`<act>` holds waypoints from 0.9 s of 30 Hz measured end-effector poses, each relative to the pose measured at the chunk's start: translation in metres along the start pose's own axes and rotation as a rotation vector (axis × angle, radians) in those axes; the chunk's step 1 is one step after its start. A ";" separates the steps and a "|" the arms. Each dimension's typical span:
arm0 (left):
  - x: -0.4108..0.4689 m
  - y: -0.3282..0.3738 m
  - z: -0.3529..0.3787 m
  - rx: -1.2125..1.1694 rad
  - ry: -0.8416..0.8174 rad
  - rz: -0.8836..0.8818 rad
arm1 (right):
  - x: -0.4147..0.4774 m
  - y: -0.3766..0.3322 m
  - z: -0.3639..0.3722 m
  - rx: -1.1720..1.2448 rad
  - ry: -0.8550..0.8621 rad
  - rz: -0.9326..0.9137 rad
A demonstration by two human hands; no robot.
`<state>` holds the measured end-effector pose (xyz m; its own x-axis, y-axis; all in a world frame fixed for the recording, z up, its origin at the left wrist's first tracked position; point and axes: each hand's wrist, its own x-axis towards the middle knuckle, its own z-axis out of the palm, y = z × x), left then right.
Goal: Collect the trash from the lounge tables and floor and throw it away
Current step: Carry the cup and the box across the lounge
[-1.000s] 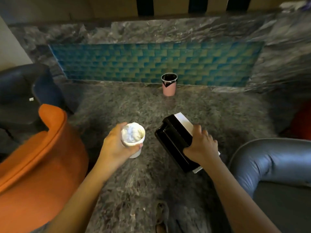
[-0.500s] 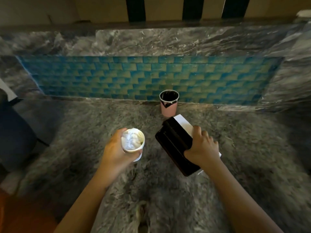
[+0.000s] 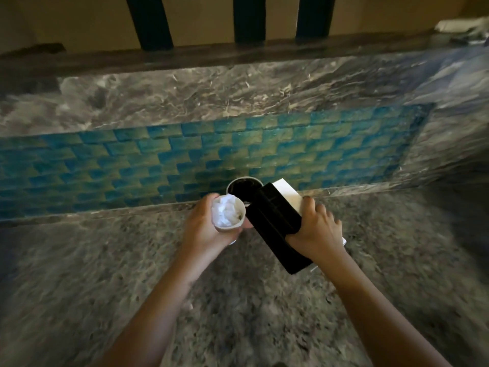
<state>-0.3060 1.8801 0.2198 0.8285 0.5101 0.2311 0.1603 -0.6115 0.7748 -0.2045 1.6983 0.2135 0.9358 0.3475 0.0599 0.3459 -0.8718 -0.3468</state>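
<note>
1. Left hand point(image 3: 203, 229): grasps a small white paper cup point(image 3: 229, 226), fingers curled round its wall and the cup held upright above the grey shaggy carpet point(image 3: 105, 274). Contents: a crumpled white tissue wad point(image 3: 225, 211) filling most of the cup. A small dark speck sits on the inner wall at the right.

2. Just behind that cup, at the far edge of the carpet against the blue-green mosaic tile band point(image 3: 132, 160), stands a white-rimmed round cup with a dark interior point(image 3: 242, 185). Only its rim and part of its inside show. The body is hidden by the held cup and the black item, and its contents cannot be made out.

3. Right hand point(image 3: 317, 231): grips a flat black rectangular container point(image 3: 272, 223), thumb on its upper face and fingers wrapped over the right edge. It is tilted, far end overlapping the floor cup's rim. A white flat panel point(image 3: 287, 194) lies along its right side, possibly a lid or sheet. The interior is not visible.

4. Far right corner of the grey marble ledge point(image 3: 238, 94): a pale blurred object point(image 3: 460, 26), cut off by the frame.
</note>
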 end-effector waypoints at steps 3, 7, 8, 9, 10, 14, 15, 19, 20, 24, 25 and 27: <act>0.089 -0.030 0.030 0.029 -0.024 -0.002 | 0.084 0.000 0.028 0.042 0.023 0.046; 0.213 -0.079 0.077 0.004 -0.034 0.002 | 0.213 -0.003 0.078 0.073 -0.020 0.070; 0.246 -0.088 0.088 -0.003 -0.035 -0.012 | 0.248 -0.004 0.088 0.087 -0.030 0.073; 0.278 -0.097 0.099 -0.014 -0.036 -0.037 | 0.283 -0.005 0.096 0.098 -0.044 0.079; 0.308 -0.104 0.109 -0.028 -0.042 -0.070 | 0.316 -0.006 0.103 0.100 -0.066 0.088; 0.409 -0.128 0.136 -0.031 -0.074 -0.080 | 0.429 -0.010 0.125 0.085 -0.116 0.112; 0.431 -0.135 0.143 -0.024 -0.080 -0.082 | 0.454 -0.011 0.131 0.091 -0.117 0.123; 0.505 -0.172 0.171 -0.001 -0.121 -0.135 | 0.530 -0.011 0.168 0.119 -0.106 0.205; 0.521 -0.183 0.180 0.002 -0.147 -0.146 | 0.545 -0.010 0.179 0.118 -0.103 0.218; 0.583 -0.238 0.228 0.002 -0.263 -0.155 | 0.589 0.006 0.231 0.091 -0.100 0.327; 0.595 -0.253 0.240 0.000 -0.293 -0.162 | 0.596 0.010 0.247 0.086 -0.109 0.380; 0.616 -0.282 0.266 0.007 -0.350 -0.177 | 0.607 0.017 0.281 0.098 -0.133 0.499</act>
<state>0.3016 2.2061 -0.0131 0.9204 0.3715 -0.1215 0.3200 -0.5377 0.7801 0.3502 1.9910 -0.0193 0.9660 -0.0559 -0.2523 -0.1541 -0.9082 -0.3891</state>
